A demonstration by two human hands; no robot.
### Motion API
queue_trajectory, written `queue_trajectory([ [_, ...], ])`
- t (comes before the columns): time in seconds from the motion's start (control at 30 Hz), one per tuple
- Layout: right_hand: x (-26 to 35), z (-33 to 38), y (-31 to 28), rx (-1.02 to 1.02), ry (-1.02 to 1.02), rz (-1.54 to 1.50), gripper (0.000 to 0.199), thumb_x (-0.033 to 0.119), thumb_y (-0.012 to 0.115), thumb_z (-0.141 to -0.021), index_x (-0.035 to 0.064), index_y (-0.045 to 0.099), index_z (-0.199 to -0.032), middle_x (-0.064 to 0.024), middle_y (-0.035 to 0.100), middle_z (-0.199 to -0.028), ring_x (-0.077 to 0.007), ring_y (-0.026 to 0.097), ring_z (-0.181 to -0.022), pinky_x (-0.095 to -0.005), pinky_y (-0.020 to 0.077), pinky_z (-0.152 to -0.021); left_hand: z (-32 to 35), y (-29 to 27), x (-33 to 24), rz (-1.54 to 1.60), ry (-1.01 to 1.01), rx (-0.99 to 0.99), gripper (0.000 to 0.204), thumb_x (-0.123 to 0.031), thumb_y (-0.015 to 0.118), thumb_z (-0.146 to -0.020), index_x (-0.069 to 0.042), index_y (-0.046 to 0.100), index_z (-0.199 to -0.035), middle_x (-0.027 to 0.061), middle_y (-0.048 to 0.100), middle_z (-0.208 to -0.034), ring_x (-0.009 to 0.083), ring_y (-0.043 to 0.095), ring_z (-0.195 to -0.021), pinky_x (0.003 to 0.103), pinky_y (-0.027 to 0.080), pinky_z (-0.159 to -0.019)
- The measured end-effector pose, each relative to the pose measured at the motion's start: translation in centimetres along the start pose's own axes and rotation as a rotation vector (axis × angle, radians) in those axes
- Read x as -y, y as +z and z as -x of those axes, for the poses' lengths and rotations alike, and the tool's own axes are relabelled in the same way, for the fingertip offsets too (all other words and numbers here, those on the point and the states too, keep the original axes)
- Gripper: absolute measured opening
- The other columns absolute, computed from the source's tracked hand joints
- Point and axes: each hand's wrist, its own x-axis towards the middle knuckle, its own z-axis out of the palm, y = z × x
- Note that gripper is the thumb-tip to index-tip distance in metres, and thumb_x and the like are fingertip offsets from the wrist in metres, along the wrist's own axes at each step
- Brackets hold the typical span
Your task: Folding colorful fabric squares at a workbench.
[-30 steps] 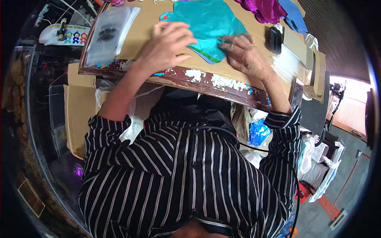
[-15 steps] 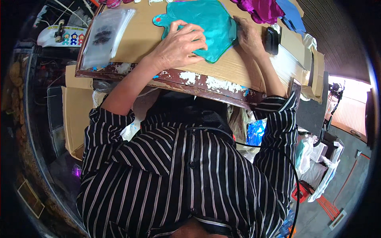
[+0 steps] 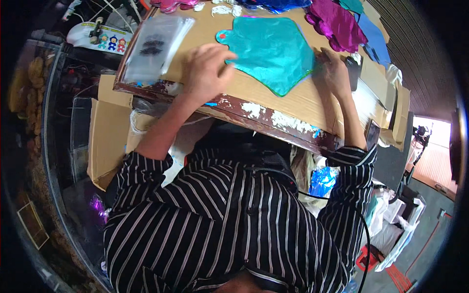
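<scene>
A person in a black-and-white striped shirt (image 3: 224,229) leans over a cardboard-covered worktable (image 3: 288,100), both bare hands on a flat teal foil balloon (image 3: 273,49) — an uninflated, hand-shaped cut-out lying near the middle of the board. The left hand (image 3: 207,71) rests palm down at the balloon's near left edge, fingers curled loosely, their tips touching the foil rather than gripping it. The right hand (image 3: 334,71) sits at the balloon's right edge with its fingers bent onto the board; whether they pinch the foil cannot be told from this angle. Just beyond that hand lies a small dark object (image 3: 352,68). A stack of clear plastic sleeves (image 3: 154,46) lies on the table's left corner, well apart from the balloon, and magenta foil pieces (image 3: 337,22) spread along the far right. The table's front edge — dark wood with chipped white paint (image 3: 264,117) — runs between the hands and the person's chest.
</scene>
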Motion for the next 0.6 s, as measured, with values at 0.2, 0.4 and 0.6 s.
queue_trajectory([
  [0.2, -0.1, -0.7, 0.4, -0.003, -0.055, 0.06, 0.042, -0.003, 0.052, -0.093, -0.0033, 0.061, -0.134, -0.0269, 0.07, -0.121, -0.0373, 0.07, -0.113, -0.0427, 0.0539, -0.098, 0.8, -0.1, 2.1, -0.022, -0.329, -0.098, 0.024, -0.004, 0.07, -0.085, -0.012, 0.067, -0.108, 0.002, 0.076, -0.103, 0.0261, 0.063, -0.117, 0.046, 0.038, -0.104],
  [0.4, 0.3, -0.1, 0.8, -0.056, -0.162, 0.128, 0.042, -0.003, 0.052, -0.093, -0.0033, 0.062, -0.134, -0.0265, 0.07, -0.121, -0.0376, 0.071, -0.111, -0.0421, 0.0546, -0.097, -0.2, -0.1, 1.1, 0.011, -0.354, -0.009, 0.031, -0.005, 0.066, -0.085, -0.012, 0.065, -0.116, 0.0025, 0.074, -0.112, 0.0267, 0.062, -0.117, 0.049, 0.037, -0.106],
  [0.6, 1.4, 0.1, 0.5, -0.029, -0.05, 0.102, 0.044, -0.005, 0.055, -0.09, -0.0022, 0.062, -0.134, -0.025, 0.07, -0.121, -0.0377, 0.071, -0.106, -0.0418, 0.0551, -0.093, -3.0, -0.7, 4.4, -0.086, -0.162, 0.01, 0.049, -0.015, 0.07, -0.084, -0.014, 0.057, -0.132, 0.0059, 0.064, -0.136, 0.0264, 0.058, -0.128, 0.049, 0.034, -0.11],
])
